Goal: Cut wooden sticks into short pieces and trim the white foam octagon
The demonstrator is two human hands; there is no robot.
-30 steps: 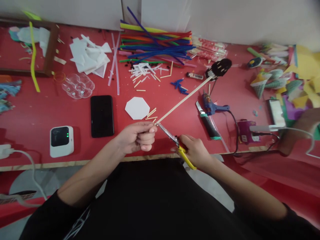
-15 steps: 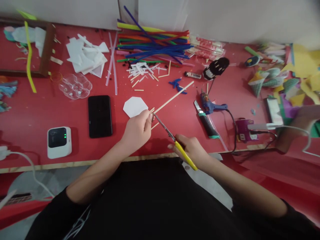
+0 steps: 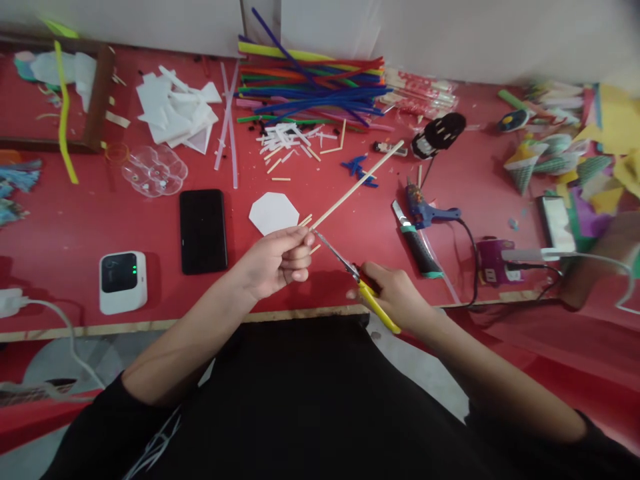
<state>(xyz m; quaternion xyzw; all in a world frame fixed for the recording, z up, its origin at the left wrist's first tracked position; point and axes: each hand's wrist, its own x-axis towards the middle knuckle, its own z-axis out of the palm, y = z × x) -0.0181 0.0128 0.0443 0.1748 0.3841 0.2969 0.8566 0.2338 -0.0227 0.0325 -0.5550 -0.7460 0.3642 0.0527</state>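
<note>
My left hand (image 3: 281, 262) pinches the near end of a thin wooden stick (image 3: 357, 185) between thumb and fingers. The stick slants up to the right over the red table. In my right hand (image 3: 393, 293) are yellow-handled scissors (image 3: 377, 308), their blades reaching to the stick right beside my left fingertips. Whether the blades touch the stick I cannot tell. Just beyond my left hand lies a white paper octagon (image 3: 274, 213), with a few short cut stick pieces (image 3: 306, 220) at its right edge.
A black phone (image 3: 203, 231) and a white device (image 3: 123, 282) lie to the left. On the right are a utility knife (image 3: 417, 243), a glue gun (image 3: 427, 210) with its cable and a purple power socket (image 3: 493, 261). Colourful pipe cleaners (image 3: 310, 87) and white paper scraps (image 3: 177, 110) lie at the back.
My left fingers have shifted their grip, with the lower fingers now uncurled into view. The stick and scissors have moved slightly right, and the whole view has shifted a little.
</note>
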